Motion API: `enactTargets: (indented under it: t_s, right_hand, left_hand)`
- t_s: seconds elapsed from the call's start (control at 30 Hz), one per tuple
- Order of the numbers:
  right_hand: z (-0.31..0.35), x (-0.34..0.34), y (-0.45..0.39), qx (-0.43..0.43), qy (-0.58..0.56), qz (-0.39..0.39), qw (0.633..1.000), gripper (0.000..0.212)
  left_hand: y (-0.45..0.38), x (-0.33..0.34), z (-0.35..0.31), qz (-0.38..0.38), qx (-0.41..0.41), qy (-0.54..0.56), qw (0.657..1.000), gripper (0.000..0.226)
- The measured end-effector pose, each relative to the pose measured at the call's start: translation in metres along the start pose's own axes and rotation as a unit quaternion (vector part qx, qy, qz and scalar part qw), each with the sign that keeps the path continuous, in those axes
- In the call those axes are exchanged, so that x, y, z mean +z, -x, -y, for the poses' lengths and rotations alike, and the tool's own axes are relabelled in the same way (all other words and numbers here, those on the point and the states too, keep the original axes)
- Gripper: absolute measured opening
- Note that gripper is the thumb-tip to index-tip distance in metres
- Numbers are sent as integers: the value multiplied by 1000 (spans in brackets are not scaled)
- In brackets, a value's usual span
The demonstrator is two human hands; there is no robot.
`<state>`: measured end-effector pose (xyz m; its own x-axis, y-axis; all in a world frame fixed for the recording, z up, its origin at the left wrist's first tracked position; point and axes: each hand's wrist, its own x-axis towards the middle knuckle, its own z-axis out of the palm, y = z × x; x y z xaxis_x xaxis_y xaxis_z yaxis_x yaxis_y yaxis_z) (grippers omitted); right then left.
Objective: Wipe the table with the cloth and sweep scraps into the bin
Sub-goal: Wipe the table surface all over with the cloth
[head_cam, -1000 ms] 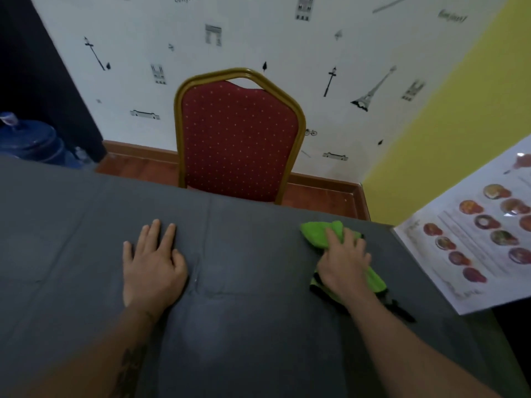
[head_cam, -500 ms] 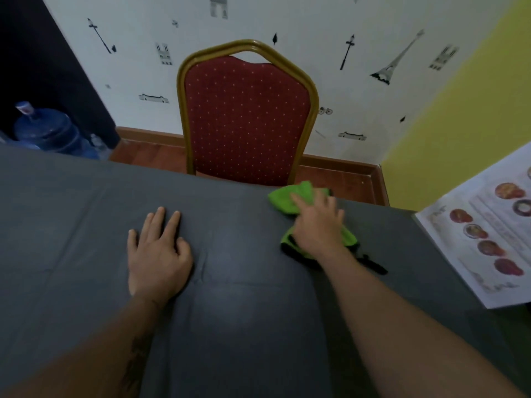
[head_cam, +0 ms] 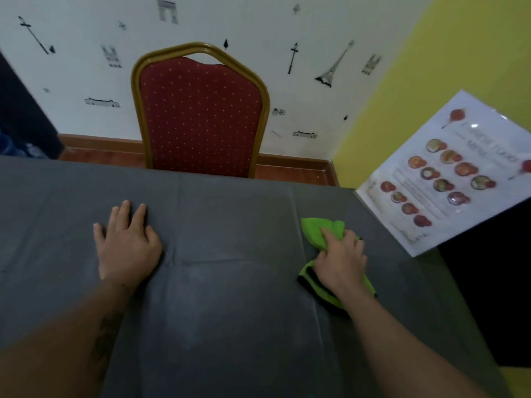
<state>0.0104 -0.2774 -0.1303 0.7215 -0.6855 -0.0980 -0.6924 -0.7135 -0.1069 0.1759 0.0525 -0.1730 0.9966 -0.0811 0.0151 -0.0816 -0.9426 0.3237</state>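
Pressing the green cloth [head_cam: 317, 231] down with your right hand [head_cam: 340, 264], you wipe the right side of the table [head_cam: 230, 311], near the menu [head_cam: 448, 173]. Your fingers curl over the cloth and grip it, so it slides with your hand. Your left hand [head_cam: 128, 244] lies open and flat on the table, likely to hold you steady. Both arms reach forward toward the far chair [head_cam: 198, 116]. I see no scraps or bin.
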Motion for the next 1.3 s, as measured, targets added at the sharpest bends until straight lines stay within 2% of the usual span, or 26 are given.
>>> enactTargets:
  t_s: [0.07, 0.17, 0.27, 0.33, 0.43, 0.53, 0.63, 0.77, 0.83, 0.93, 1.0, 1.07, 1.13, 1.2, 1.3]
  right_hand:
    - [13, 6, 41, -60, -4, -4, 998, 61]
    - [29, 18, 100, -123, 1, 4, 992, 65]
    - [25, 24, 137, -126, 1, 3, 992, 66]
    - [8, 23, 152, -110, -1, -10, 994, 65]
    - [-39, 23, 170, -36, -3, -15, 999, 63]
    - [-108, 22, 190, 113, 20, -35, 993, 63]
    - [-175, 14, 213, 261, 23, -18, 965, 64]
    - [-195, 2, 218, 327, -3, 2, 945, 64]
    - [-171, 2, 209, 296, -14, -13, 955, 62]
    - [-101, 13, 200, 117, -28, -38, 992, 62]
    - [-51, 22, 198, -2, -39, -27, 999, 64]
    - [-21, 25, 193, -67, -47, -8, 997, 65]
    - [-23, 22, 184, -79, -41, 0, 996, 66]
    - [-50, 21, 177, -50, -16, 0, 999, 67]
    - [-110, 16, 174, 90, 1, 13, 996, 66]
  left_hand:
    - [3, -4, -1, 0, 7, 3, 1000, 52]
    - [17, -13, -15, -6, 79, 5, 997, 40]
    - [54, -13, -46, 41, 167, 16, 985, 40]
    - [83, -4, -60, 73, 192, 28, 978, 46]
    - [111, 12, -56, 88, 199, 0, 976, 60]
    - [111, 17, -48, 84, 213, -14, 973, 62]
    - [112, 17, -50, 85, 207, -18, 975, 59]
    - [114, 15, -52, 85, 204, -16, 975, 62]
    - [113, 14, -53, 84, 202, -16, 976, 63]
    - [113, 15, -54, 89, 199, -22, 976, 63]
    - [112, 15, -53, 90, 200, -27, 975, 64]
    - [112, 15, -53, 93, 200, -31, 975, 64]
    - [112, 15, -53, 93, 201, -33, 975, 64]
    - [113, 14, -55, 86, 202, -31, 975, 64]
    - [113, 13, -55, 81, 200, -26, 976, 64]
